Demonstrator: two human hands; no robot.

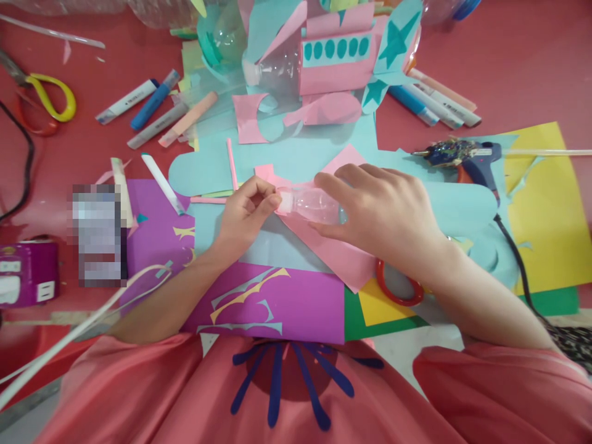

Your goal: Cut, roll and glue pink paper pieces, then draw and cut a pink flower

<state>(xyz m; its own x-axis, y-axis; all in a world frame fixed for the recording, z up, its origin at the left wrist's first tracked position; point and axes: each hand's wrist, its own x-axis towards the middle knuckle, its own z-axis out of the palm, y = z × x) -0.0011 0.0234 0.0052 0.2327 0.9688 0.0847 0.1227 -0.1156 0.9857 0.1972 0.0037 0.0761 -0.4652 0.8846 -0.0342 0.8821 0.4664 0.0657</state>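
A small clear plastic bottle point(317, 205) lies on its side above a pink paper sheet point(342, 256), its whitish-pink neck end pointing left. My left hand point(247, 213) pinches that neck end between thumb and fingertips. From the right, my right hand point(383, 200) curls around the bottle's base, thumb on the near side and fingers on the far side; the palm hides part of the base. Beyond my hands lies a pink-wrapped bottle rocket point(335, 71) with blue dots and star-marked fins. Pink paper strips point(231, 163) lie by my left hand.
A glue gun point(481, 154) with its cord lies right. Red-handled scissors point(400, 287) sit near my right forearm, yellow-handled scissors point(53, 98) at far left. Markers point(160, 98) lie on both sides. Purple paper point(314, 308) with scraps is in front; a blurred-out phone-like object point(99, 234) is left.
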